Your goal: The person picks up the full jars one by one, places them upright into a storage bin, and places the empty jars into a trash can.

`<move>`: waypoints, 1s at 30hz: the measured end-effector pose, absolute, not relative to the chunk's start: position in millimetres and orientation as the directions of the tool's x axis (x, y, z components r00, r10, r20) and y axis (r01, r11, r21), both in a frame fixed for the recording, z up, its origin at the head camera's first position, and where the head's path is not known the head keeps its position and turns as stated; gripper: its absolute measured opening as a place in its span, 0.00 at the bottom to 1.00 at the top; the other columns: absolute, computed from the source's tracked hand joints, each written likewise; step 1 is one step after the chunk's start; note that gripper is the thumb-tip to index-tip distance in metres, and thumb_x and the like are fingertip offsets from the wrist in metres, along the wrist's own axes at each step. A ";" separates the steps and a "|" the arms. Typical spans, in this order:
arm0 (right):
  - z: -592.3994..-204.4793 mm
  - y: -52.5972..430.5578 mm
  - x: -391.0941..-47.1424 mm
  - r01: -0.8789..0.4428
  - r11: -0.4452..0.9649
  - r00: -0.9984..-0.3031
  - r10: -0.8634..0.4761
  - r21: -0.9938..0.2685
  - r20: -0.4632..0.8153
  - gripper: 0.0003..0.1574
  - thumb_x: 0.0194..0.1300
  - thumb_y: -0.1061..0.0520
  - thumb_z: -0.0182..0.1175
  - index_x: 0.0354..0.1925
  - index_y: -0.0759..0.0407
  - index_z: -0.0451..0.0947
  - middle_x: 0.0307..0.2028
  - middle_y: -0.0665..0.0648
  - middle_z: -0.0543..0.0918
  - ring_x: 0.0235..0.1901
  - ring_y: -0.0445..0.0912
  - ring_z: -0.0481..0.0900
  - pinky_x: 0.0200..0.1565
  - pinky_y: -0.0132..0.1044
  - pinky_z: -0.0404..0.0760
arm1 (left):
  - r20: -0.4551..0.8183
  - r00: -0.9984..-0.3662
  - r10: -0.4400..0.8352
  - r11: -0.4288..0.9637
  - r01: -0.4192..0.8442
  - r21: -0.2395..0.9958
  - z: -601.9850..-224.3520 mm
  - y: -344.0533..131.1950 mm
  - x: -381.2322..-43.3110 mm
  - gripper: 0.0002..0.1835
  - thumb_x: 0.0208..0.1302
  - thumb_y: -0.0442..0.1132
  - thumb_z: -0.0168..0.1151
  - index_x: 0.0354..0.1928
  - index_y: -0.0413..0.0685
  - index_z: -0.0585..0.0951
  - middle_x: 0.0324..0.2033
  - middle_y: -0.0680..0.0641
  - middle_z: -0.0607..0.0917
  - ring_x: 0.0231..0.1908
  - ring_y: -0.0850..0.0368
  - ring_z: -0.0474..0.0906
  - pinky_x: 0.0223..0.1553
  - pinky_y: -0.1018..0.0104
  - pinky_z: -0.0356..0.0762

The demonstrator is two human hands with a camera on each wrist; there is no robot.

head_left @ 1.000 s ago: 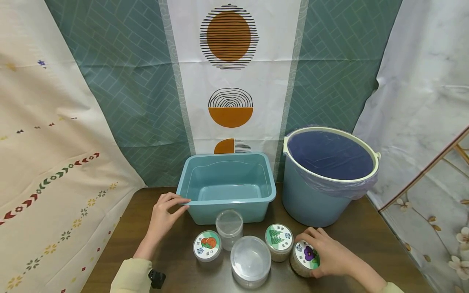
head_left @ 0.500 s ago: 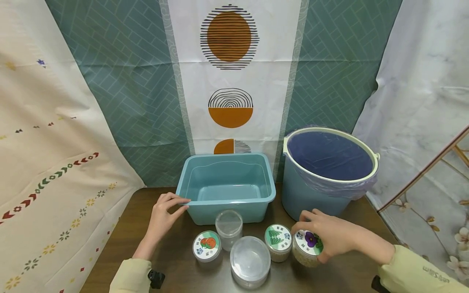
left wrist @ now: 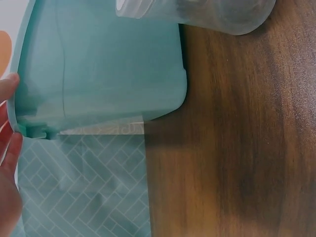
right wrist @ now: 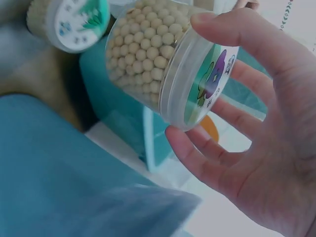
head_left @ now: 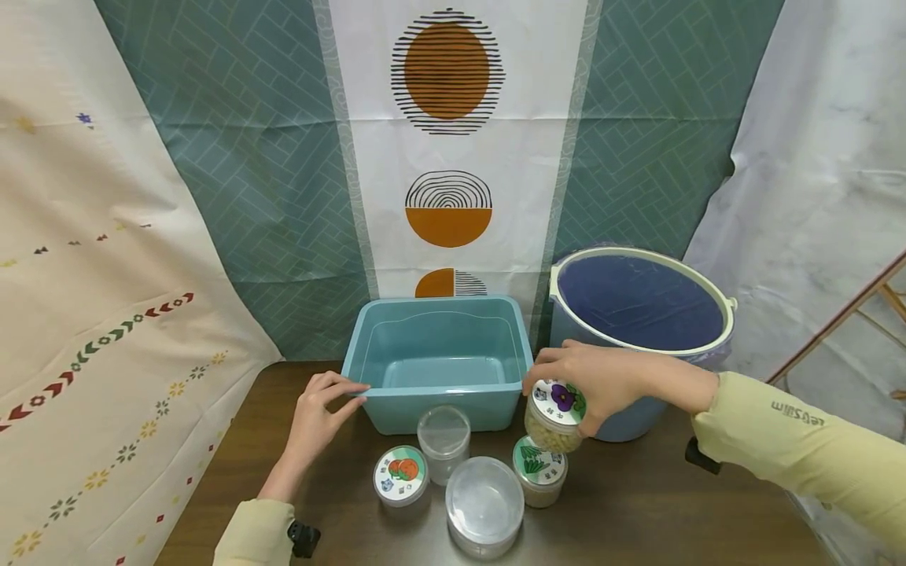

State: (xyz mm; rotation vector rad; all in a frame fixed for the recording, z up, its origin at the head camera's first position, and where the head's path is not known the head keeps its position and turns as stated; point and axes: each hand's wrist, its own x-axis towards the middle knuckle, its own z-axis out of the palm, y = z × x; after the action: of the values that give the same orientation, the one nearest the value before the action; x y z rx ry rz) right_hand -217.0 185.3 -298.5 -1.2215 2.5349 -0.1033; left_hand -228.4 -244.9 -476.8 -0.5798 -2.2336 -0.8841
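Note:
My right hand [head_left: 609, 381] grips a clear jar [head_left: 554, 424] by its lid, thumb on one side and fingers on the other. Small beige balls fill the jar [right wrist: 140, 54], and a purple flower is printed on its white lid. It is held above the table, overlapping a second jar [head_left: 540, 465] with green leaves on its lid, close to the tub's front right corner. At the opposite corner, my left hand [head_left: 318, 413] pinches the rim of the blue-green plastic tub [head_left: 439, 391]. In the left wrist view its thumb and fingers straddle that rim.
A jar with orange fruit on its lid [head_left: 400, 473], a clear jar [head_left: 443, 440] and a wider clear jar [head_left: 484, 503] stand before the tub. The lined blue bucket [head_left: 630, 420] is right behind my right hand. Patterned cloths [head_left: 297, 196] hang around the wooden table [head_left: 672, 503].
My right hand has lifted the flower-lidded jar off the table and carried it up and left, toward the tub. The left hand stays on the tub's rim.

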 end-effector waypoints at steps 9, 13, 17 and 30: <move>-266.1 151.6 -248.3 -0.765 0.606 -0.547 -0.791 -0.221 -0.275 0.46 0.46 0.57 0.78 0.62 0.41 0.70 0.59 0.53 0.72 0.55 0.49 0.73 0.47 0.43 0.82 | 0.644 -0.748 0.162 0.769 0.505 0.393 -466.1 -239.0 -222.1 0.14 0.48 0.34 0.78 0.38 0.56 0.90 0.35 0.57 0.85 0.43 0.61 0.74 0.42 0.62 0.77; -259.0 139.0 -259.1 -0.771 0.595 -0.530 -0.798 -0.228 -0.287 0.46 0.48 0.56 0.78 0.63 0.42 0.70 0.60 0.54 0.71 0.56 0.50 0.73 0.51 0.46 0.81 | 0.631 -0.752 0.193 0.759 0.522 0.390 -463.9 -236.6 -223.0 0.15 0.49 0.32 0.77 0.39 0.57 0.89 0.37 0.56 0.86 0.43 0.60 0.76 0.42 0.58 0.80; -255.1 127.3 -269.5 -0.776 0.584 -0.511 -0.804 -0.239 -0.305 0.47 0.49 0.55 0.77 0.65 0.43 0.69 0.61 0.54 0.70 0.57 0.49 0.72 0.54 0.46 0.80 | 0.631 -0.747 0.211 0.731 0.549 0.405 -464.2 -236.2 -224.1 0.16 0.48 0.30 0.77 0.38 0.57 0.89 0.36 0.56 0.86 0.42 0.60 0.78 0.41 0.59 0.80; -255.7 95.9 -299.9 -0.793 0.574 -0.513 -0.810 -0.202 -0.285 0.48 0.48 0.55 0.78 0.65 0.43 0.69 0.62 0.56 0.69 0.60 0.52 0.69 0.58 0.48 0.78 | 0.605 -0.777 0.172 0.727 0.515 0.454 -461.5 -231.4 -223.7 0.13 0.48 0.32 0.77 0.36 0.57 0.90 0.36 0.56 0.86 0.40 0.61 0.75 0.40 0.64 0.76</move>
State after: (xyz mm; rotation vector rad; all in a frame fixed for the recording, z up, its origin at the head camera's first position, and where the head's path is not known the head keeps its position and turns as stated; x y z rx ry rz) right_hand -299.9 95.9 -255.7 -1.3054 2.4628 -0.0651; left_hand -223.7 -231.4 -461.5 -0.5198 -2.3918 -0.8470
